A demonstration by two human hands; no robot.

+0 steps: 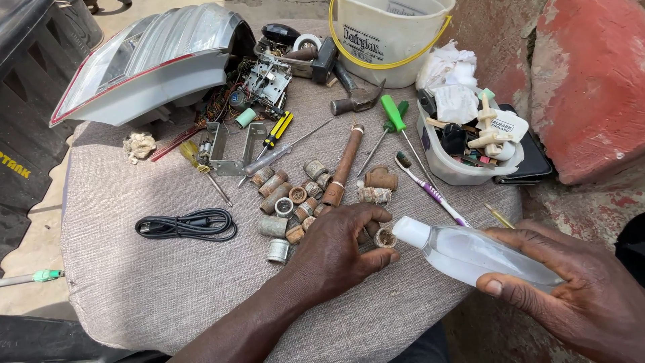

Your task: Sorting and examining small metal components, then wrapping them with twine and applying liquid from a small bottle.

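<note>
My left hand (336,252) rests on the grey cloth-covered table (134,282) and pinches a small rusty pipe fitting (385,237) between thumb and fingers. My right hand (578,289) grips a clear plastic bottle (470,254) of clear liquid, tilted so its white cap points at the fitting. A cluster of several rusty and metal pipe fittings (292,202) lies just beyond my left hand, next to a long rusty pipe (342,165).
A coiled black cable (187,224) lies to the left. Screwdrivers (396,124), a toothbrush (430,190), a hammer (356,101), a metal bracket (228,151) and a car tail light (148,60) cover the far side. A white bucket (386,40) and a full plastic tub (463,158) stand at right.
</note>
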